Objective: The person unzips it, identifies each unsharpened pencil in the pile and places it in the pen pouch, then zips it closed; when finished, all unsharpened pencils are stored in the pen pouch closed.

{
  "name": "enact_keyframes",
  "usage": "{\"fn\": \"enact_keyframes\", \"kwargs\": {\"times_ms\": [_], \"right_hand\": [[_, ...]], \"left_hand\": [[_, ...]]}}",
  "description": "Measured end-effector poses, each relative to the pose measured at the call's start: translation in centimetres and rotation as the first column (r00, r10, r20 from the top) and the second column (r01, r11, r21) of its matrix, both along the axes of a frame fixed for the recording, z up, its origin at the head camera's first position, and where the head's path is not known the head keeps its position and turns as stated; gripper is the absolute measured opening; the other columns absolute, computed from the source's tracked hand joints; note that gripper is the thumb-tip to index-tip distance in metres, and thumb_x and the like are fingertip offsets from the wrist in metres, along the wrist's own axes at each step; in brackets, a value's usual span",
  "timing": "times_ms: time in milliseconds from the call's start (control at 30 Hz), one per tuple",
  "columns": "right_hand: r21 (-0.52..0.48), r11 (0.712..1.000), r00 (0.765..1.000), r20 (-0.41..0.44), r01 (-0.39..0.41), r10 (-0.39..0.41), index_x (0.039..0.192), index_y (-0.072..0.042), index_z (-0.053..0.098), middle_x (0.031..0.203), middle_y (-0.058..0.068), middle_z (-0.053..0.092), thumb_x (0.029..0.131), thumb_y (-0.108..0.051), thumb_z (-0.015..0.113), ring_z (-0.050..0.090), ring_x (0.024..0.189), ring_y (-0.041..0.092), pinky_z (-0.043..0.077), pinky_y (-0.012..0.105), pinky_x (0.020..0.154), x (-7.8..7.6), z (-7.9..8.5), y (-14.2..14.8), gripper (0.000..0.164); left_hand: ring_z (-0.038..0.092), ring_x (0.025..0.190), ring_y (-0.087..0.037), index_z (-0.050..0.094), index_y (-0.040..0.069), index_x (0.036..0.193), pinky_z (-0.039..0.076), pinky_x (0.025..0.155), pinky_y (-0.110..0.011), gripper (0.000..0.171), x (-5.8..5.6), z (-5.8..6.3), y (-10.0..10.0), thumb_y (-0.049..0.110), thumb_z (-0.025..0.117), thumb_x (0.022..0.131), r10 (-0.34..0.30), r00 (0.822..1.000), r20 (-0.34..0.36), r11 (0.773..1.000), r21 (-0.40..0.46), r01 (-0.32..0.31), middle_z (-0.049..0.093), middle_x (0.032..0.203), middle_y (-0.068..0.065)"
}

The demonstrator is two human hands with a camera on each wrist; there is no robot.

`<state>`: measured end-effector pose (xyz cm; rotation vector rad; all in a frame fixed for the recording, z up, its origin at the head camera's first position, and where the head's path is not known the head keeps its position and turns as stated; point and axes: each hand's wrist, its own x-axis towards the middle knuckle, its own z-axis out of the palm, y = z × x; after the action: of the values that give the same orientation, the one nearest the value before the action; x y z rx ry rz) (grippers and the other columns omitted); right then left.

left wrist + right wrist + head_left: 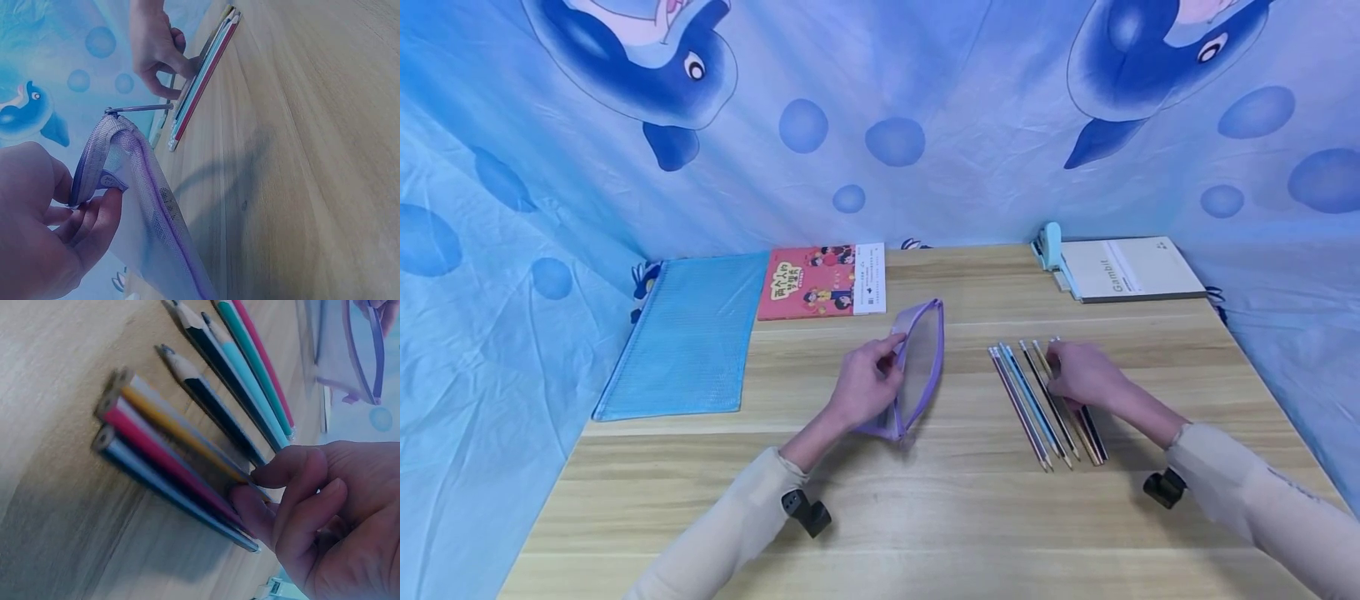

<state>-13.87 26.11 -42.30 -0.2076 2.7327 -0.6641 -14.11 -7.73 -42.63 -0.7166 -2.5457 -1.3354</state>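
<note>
Desk (962, 533): wood stretches from pencils (1035, 408) to near edge; pencils lie right of centre, well apart from purple pouch (939, 358). Blue mesh folder (692, 333) in far left corner; notebook (1157, 271), stapler (1051, 247) along far edge, right. Left hand (867, 382) pinches pouch's gaping rim. Right hand (1082, 373) pinches yellow pencil (181, 428) between fingertips.
</note>
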Motion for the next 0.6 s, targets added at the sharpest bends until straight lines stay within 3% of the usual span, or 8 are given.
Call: {"fn": "enact_keyframes", "kwargs": {"times_ms": [233, 367, 467, 600], "right_hand": [[-0.112, 0.993, 1.000, 0.008, 0.030, -0.030, 0.119, 0.010, 0.048, 0.059, 0.006, 0.058, 0.083, -0.005, 0.068, 0.058, 0.048, 0.020, 0.045, 0.031, 0.044, -0.3, 1.4, 0.1, 0.044], [-0.227, 0.970, 0.996, 0.001, 0.085, -0.087, 0.120, 0.004, 0.045, 0.056, 0.007, 0.057, 0.085, -0.008, 0.065, 0.056, 0.046, 0.020, 0.042, 0.028, 0.040, -0.6, 2.8, -0.8, 0.041], [-0.361, 0.919, 0.988, 0.058, 0.157, -0.146, 0.125, 0.001, 0.041, 0.062, 0.010, 0.061, 0.085, -0.006, 0.062, 0.054, 0.045, 0.018, 0.040, 0.026, 0.039, -0.8, 3.6, -2.0, 0.046], [-0.530, 0.815, 0.972, 0.150, 0.233, -0.180, 0.131, 0.000, 0.036, 0.077, 0.015, 0.068, 0.086, -0.003, 0.061, 0.052, 0.045, 0.014, 0.038, 0.024, 0.038, -1.1, 4.3, -4.2, 0.052]], "left_hand": [[0.062, 0.073, -0.020, 0.062, -0.010, 0.127, 0.056, 0.066, -0.028, 0.050, 0.0, 0.1, 0.0, -0.009, 0.064, 0.077, 0.004, 1.000, 0.007, 1.000, -0.017, -0.004, 0.066, 0.085, -0.012], [0.062, 0.073, -0.019, 0.062, -0.009, 0.128, 0.055, 0.066, -0.027, 0.050, 0.0, 0.2, 0.0, -0.008, 0.064, 0.078, 0.005, 1.000, 0.013, 1.000, -0.027, -0.005, 0.066, 0.085, -0.011], [0.062, 0.074, -0.019, 0.062, -0.009, 0.128, 0.055, 0.067, -0.027, 0.050, 0.0, 0.3, 0.0, -0.009, 0.064, 0.078, 0.001, 1.000, 0.018, 1.000, -0.028, 0.000, 0.066, 0.086, -0.011], [0.062, 0.074, -0.020, 0.062, -0.009, 0.128, 0.055, 0.067, -0.027, 0.050, 0.0, 0.4, 0.1, -0.010, 0.063, 0.078, -0.002, 1.000, 0.021, 1.000, -0.027, 0.003, 0.066, 0.086, -0.012]]}}
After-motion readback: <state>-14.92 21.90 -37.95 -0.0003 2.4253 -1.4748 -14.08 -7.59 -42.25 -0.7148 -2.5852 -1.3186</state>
